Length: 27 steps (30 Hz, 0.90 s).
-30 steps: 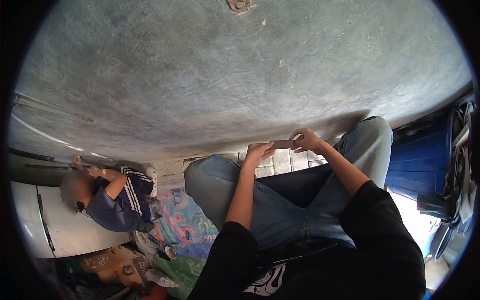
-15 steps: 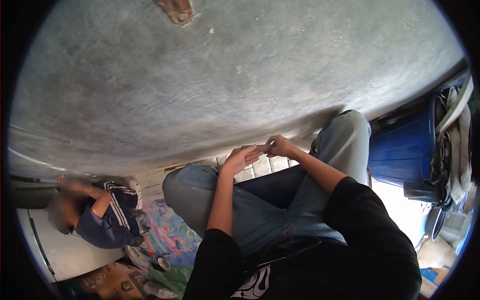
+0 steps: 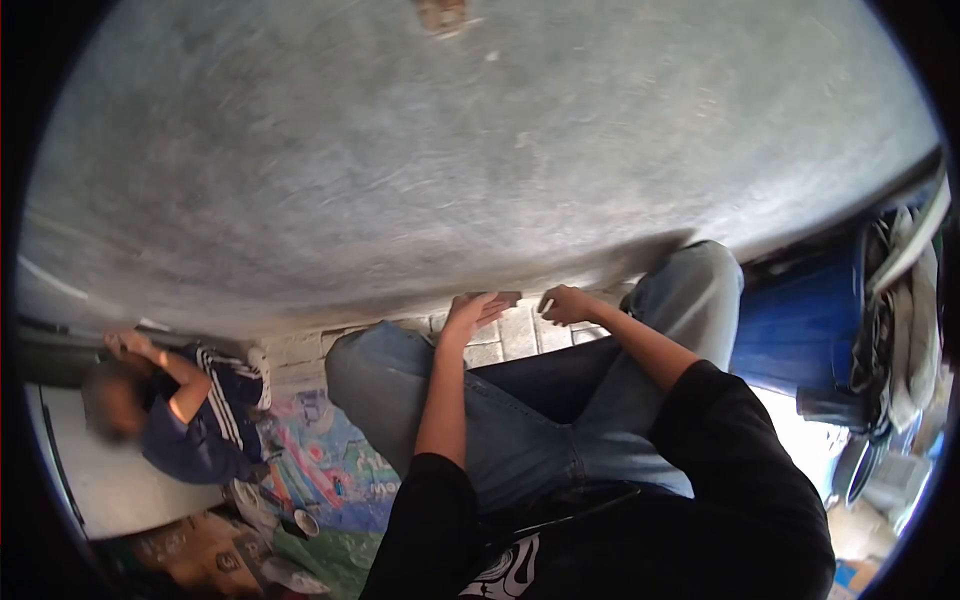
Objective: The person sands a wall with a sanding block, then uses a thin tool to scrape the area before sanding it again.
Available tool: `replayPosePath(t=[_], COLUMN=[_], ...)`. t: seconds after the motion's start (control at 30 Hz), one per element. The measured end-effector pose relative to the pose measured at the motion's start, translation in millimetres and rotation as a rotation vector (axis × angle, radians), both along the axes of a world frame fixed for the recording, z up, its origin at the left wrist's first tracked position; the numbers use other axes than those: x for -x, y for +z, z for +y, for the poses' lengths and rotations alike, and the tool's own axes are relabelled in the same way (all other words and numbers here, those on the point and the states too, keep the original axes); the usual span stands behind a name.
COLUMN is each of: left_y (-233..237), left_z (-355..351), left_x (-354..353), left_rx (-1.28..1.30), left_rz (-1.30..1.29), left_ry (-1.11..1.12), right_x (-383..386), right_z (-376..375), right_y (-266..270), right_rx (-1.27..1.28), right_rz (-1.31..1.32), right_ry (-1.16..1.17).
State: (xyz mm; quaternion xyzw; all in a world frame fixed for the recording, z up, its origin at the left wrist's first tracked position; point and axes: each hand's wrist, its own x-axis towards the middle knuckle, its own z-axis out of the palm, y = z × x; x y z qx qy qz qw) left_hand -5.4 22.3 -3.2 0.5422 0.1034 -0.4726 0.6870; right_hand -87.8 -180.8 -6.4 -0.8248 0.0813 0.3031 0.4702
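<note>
My left hand (image 3: 471,314) is closed on a dark, flat rectangular piece (image 3: 509,297), its fingers lying along the near side. The piece juts out to the right of the fingertips; its kind is not clear. Just to the right is my right hand (image 3: 566,306), a short gap away from the piece. Its fingers are loosely bent and apart, with nothing visible in them. Both hands are above the gap between my jeans-covered knees, close to the grey wall (image 3: 400,150).
A rusty metal bracket (image 3: 441,15) is fixed on the wall. To the right stands a blue bin (image 3: 800,320) with cloths hanging beside it. Another person (image 3: 200,420) sits at the left with raised hands, by a colourful mat (image 3: 330,455) and cardboard (image 3: 190,550). Pale paving (image 3: 517,335) lies below.
My right hand has come off the dark flat piece and moved slightly right. The piece stays in my left hand. The view has tilted, and the other person's hands have risen.
</note>
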Motion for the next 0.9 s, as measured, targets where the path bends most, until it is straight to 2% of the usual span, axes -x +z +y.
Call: replayPosePath(t=[0.03,0.07,0.13,0.2,0.23,0.3,0.4,0.5,0.73,0.9], left_y=[-1.2,-2.7,-3.7,-4.0,-4.7,-9.8,-19.4,-29.9,-11.1,-13.0], left_z=[-1.0,-2.5,-5.7,-8.1,-9.8,-16.2,-22.3,-29.2,-33.3,-35.7], left_x=[-1.7,-3.5,-6.8,-9.0,-10.6,-13.6,-14.4,-16.9,-11.4,-12.6], left_rx=[0.031,0.063,0.085,0.110,0.156,0.232,0.189,0.109,0.001,-0.075], left_rz=[-0.008,-0.015,-0.009,0.001,-0.006,0.009,-0.062,-0.091,-0.199,-0.164], left_ry=[0.026,0.050,0.090,0.125,0.121,0.155,0.150,0.152,0.108,0.096], right_x=[-3.0,-3.4,-7.4,-14.6,-18.3,-24.0,-29.0,-30.7,-29.9,-27.5], right_z=[0.5,-1.0,-4.3,-7.3,-8.8,-13.8,-16.1,-7.9,-7.1,-0.4], right_y=[7.7,15.8,19.2,33.3,40.1,41.9,30.9,29.3,19.4,10.5], right_rx=[0.077,0.136,0.185,0.149,0.123,0.088,0.033,0.275,0.379,0.431], right_rz=[-0.018,-0.156,-0.234,-0.155,-0.080,-0.103,-0.130,-0.136,-0.157,-0.117], right_ry=[0.118,0.253,0.389,0.433,0.447,0.445,0.397,0.443,0.525,0.494])
